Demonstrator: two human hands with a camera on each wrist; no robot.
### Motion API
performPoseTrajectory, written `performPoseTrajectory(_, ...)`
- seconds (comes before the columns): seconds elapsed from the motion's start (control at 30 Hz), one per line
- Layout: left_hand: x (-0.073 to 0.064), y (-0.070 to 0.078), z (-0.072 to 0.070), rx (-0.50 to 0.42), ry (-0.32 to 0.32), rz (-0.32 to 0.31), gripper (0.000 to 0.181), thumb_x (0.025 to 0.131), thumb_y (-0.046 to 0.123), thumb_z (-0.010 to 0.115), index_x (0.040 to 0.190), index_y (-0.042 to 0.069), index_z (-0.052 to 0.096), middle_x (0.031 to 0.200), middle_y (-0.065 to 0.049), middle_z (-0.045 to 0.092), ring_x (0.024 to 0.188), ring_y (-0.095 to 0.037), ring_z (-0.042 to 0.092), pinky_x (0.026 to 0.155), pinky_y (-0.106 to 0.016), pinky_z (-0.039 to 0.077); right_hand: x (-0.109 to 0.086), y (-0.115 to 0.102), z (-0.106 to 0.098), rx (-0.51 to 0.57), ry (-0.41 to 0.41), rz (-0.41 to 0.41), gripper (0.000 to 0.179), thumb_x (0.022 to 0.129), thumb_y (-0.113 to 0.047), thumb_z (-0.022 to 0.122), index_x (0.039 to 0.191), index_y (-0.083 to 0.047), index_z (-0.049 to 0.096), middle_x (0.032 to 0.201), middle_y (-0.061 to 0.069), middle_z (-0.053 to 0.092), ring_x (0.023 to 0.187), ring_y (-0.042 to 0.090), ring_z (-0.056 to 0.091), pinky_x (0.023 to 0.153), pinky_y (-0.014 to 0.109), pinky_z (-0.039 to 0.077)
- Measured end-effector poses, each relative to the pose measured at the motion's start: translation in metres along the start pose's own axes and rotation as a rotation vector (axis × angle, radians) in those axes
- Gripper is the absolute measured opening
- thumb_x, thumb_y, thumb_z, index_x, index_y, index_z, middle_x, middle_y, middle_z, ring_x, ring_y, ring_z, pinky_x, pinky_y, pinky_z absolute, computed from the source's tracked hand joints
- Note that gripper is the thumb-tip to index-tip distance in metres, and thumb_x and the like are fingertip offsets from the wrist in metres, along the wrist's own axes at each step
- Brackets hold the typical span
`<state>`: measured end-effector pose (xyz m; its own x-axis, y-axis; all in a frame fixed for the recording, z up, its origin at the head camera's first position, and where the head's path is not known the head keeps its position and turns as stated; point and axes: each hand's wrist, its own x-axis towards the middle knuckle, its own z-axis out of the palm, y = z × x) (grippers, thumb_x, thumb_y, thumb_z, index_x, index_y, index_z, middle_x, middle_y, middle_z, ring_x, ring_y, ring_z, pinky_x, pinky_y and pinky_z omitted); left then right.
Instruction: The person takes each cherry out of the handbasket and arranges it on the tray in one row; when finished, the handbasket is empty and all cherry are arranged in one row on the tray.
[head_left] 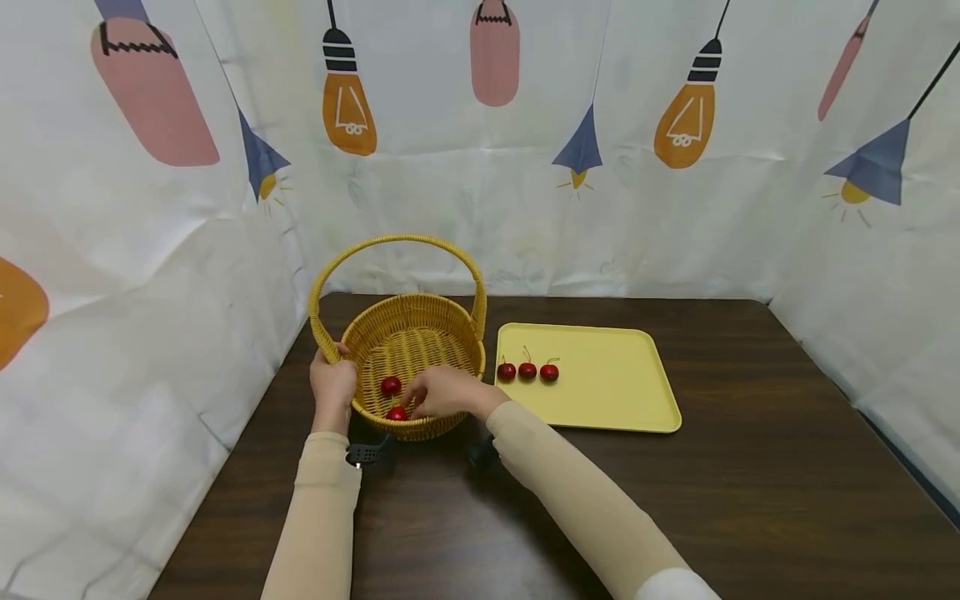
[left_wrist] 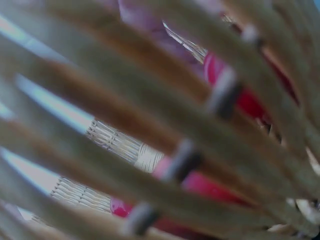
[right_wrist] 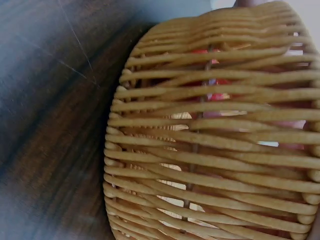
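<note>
Left hand (head_left: pixel 333 390) grips basket handle (head_left: pixel 400 238); right hand (head_left: pixel 447 391) at lower cherry (head_left: pixel 397 413), grip unclear. Only head view shows yellow tray (head_left: pixel 607 383) right of right hand. Dark desk (head_left: pixel 750 467) beneath, printed curtain (head_left: pixel 450 192) beyond.

Golden-yellow basket (head_left: pixel 412 317), red cherries (head_left: pixel 391 386), pale-yellow tray (head_left: pixel 607 383)

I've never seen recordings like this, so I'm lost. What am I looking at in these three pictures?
There's no machine working here, just a person's bare hands. The wide picture is taken from the head, looking forward and down. The close-ups are taken from the wrists: the left one is blurred, and the right one shows the outside of the basket. That basket stands on a dark table, with two cherries visible inside. Beside it, a yellow tray bears three more. The left hand holds the basket near its handle; the right hand reaches inside, beside one cherry. Whether it grips that isn't clear.
</note>
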<state>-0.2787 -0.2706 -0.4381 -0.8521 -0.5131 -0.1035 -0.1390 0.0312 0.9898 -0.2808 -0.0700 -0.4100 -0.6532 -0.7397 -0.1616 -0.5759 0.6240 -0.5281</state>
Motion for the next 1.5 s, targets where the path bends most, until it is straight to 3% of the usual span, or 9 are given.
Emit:
performPoseTrajectory(0.2, -0.002, -0.004, 0.000, 0.002, -0.005, -0.012, 0.030, 0.086, -0.011, 0.041, 0.104, 0.013, 0.047, 0.109, -0.009, 0.041, 0.085, -0.026, 0.039, 0.068, -0.035, 0.033, 0.004, 0.001, -0.001, 0.017, -0.118, -0.017, 0.021, 0.092, -0.015, 0.067, 0.111, -0.018, 0.075, 0.102, -0.009, 0.071, 0.094, 0.003, 0.063, 0.082, 0.019, 0.048)
performPoseTrajectory(0.47, -0.002, -0.005, 0.004, 0.000, -0.003, 0.000, 0.030, 0.086, -0.010, 0.041, 0.107, 0.011, 0.048, 0.112, -0.010, 0.042, 0.079, -0.024, 0.039, 0.063, -0.032, 0.034, 0.003, 0.004, -0.001, 0.002, -0.088, 0.017, 0.016, 0.089, -0.017, 0.069, 0.103, -0.018, 0.075, 0.098, -0.010, 0.069, 0.091, 0.005, 0.061, 0.078, 0.020, 0.048)
performPoseTrajectory(0.73, 0.000, -0.003, 0.008, -0.008, -0.013, 0.027, 0.030, 0.085, -0.010, 0.041, 0.103, 0.013, 0.047, 0.107, -0.009, 0.042, 0.075, -0.023, 0.038, 0.060, -0.030, 0.034, -0.007, 0.010, -0.005, 0.002, 0.084, -0.053, 0.011, 0.086, -0.022, 0.073, 0.097, -0.020, 0.071, 0.090, -0.012, 0.065, 0.085, 0.006, 0.058, 0.078, 0.021, 0.046)
performPoseTrajectory(0.97, 0.000, -0.004, 0.005, 0.000, -0.006, 0.014, 0.030, 0.085, -0.009, 0.042, 0.103, 0.013, 0.047, 0.109, -0.009, 0.042, 0.074, -0.023, 0.038, 0.061, -0.030, 0.034, -0.017, 0.009, 0.000, -0.018, 0.250, -0.142, 0.020, 0.088, -0.018, 0.067, 0.107, -0.014, 0.070, 0.098, -0.007, 0.061, 0.087, 0.012, 0.052, 0.077, 0.022, 0.044)
performPoseTrajectory(1.1, -0.001, -0.003, 0.003, 0.003, 0.003, 0.020, 0.028, 0.086, -0.009, 0.042, 0.104, 0.011, 0.048, 0.108, -0.009, 0.042, 0.075, -0.023, 0.037, 0.062, -0.031, 0.033, -0.027, 0.009, 0.004, 0.063, 0.359, -0.185, 0.023, 0.091, -0.016, 0.064, 0.112, -0.012, 0.070, 0.104, -0.004, 0.060, 0.088, 0.011, 0.055, 0.077, 0.021, 0.046)
performPoseTrajectory(1.27, -0.001, -0.003, 0.001, -0.003, 0.014, 0.032, 0.028, 0.086, -0.010, 0.042, 0.104, 0.010, 0.048, 0.112, -0.012, 0.043, 0.077, -0.025, 0.038, 0.061, -0.031, 0.034, -0.041, 0.013, 0.009, 0.240, 0.491, -0.217, 0.024, 0.093, -0.015, 0.064, 0.116, -0.012, 0.068, 0.113, -0.003, 0.064, 0.095, 0.008, 0.060, 0.082, 0.025, 0.052)
performPoseTrajectory(1.5, 0.000, -0.003, -0.001, 0.006, 0.012, 0.024, 0.027, 0.086, -0.008, 0.043, 0.102, 0.013, 0.048, 0.107, -0.009, 0.042, 0.071, -0.022, 0.039, 0.057, -0.029, 0.035, -0.067, 0.023, 0.011, 0.380, 0.648, -0.227, 0.023, 0.091, -0.011, 0.067, 0.114, -0.013, 0.068, 0.114, -0.003, 0.063, 0.093, 0.009, 0.062, 0.076, 0.026, 0.054)
